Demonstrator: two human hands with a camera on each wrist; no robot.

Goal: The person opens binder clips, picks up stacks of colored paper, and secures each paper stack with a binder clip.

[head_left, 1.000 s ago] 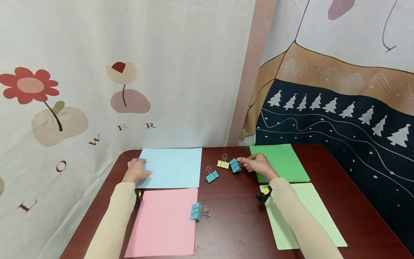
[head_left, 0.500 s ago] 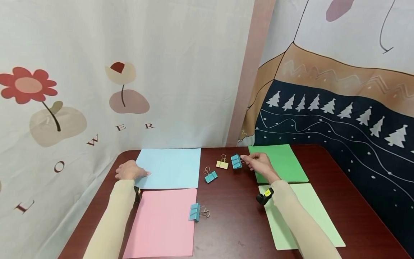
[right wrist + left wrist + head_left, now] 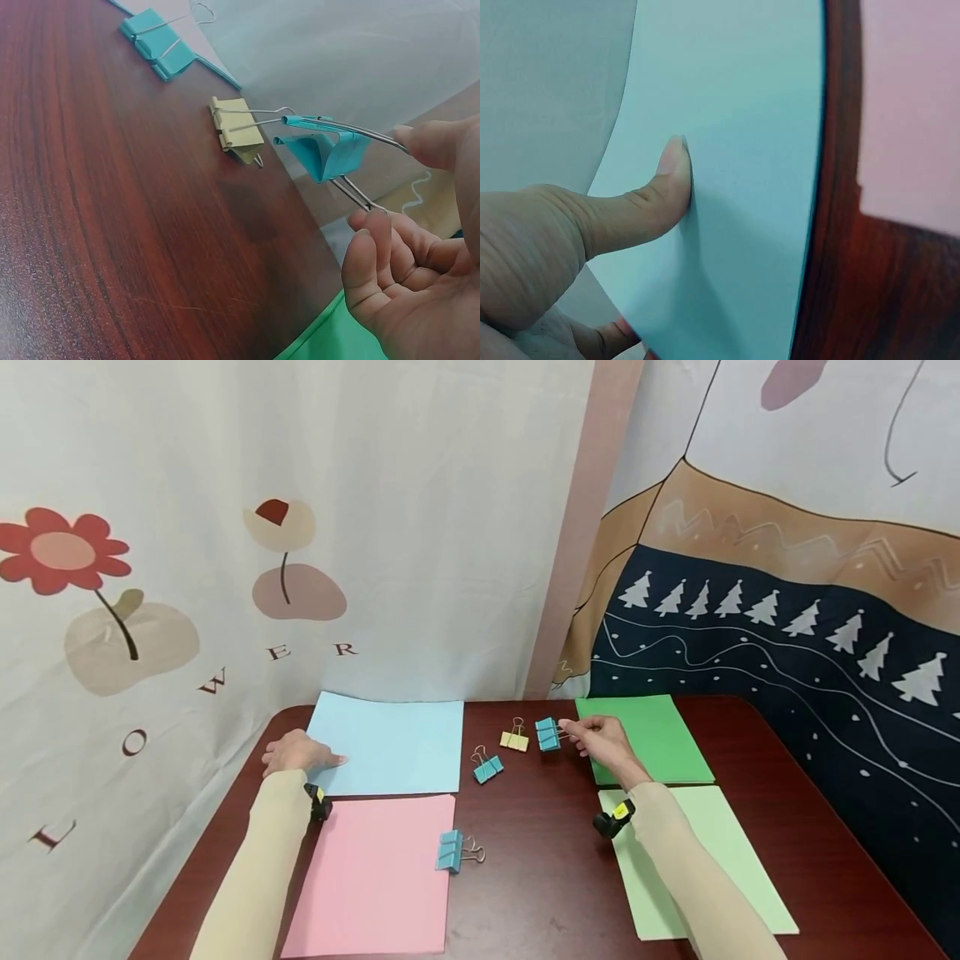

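My left hand grips the left edge of the light blue paper. In the left wrist view the thumb lies on top of the sheet, with fingers under its edge. The paper's far left part is lifted and slightly bent. My right hand pinches a blue binder clip by its wire handles, above the table. In the right wrist view that clip has its mouth spread. A yellow binder clip and another blue binder clip lie to its left.
Pink paper lies nearest the left arm, with a large blue binder clip on its right edge. Dark green paper and light green paper lie at right. A curtain hangs behind the brown table.
My left hand has shifted left to the light blue paper's edge, and its far left part has risen. The pinched blue clip moved slightly away from the yellow clip.
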